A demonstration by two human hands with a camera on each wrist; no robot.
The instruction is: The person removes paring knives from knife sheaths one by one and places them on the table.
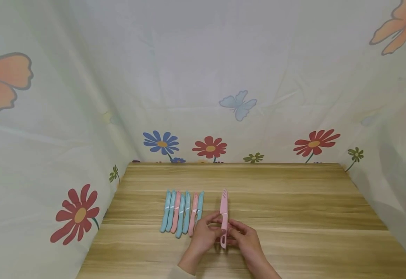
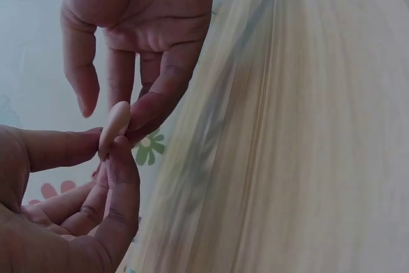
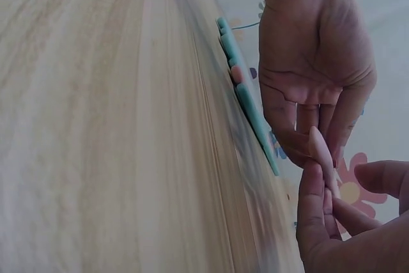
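Observation:
A pink sheathed knife [image 1: 224, 203] is held upright in the head view, sheath end toward the back and slotted handle end toward me. My left hand [image 1: 203, 235] pinches its handle between thumb and fingers. From the other side, the fingers of my right hand [image 1: 246, 241] touch the handle, while its thumb stands apart from the knife, as the right wrist view shows. Both wrist views show the handle [image 2: 115, 126] end-on between the two hands. Left of the hands lies a row of several blue knives [image 1: 172, 211] and pink knives [image 1: 176, 212], side by side.
The wooden table [image 1: 293, 205] carries the knives and extends to both sides of the hands. A pale cloth [image 1: 189, 69] printed with flowers and butterflies rises behind the table and at its sides.

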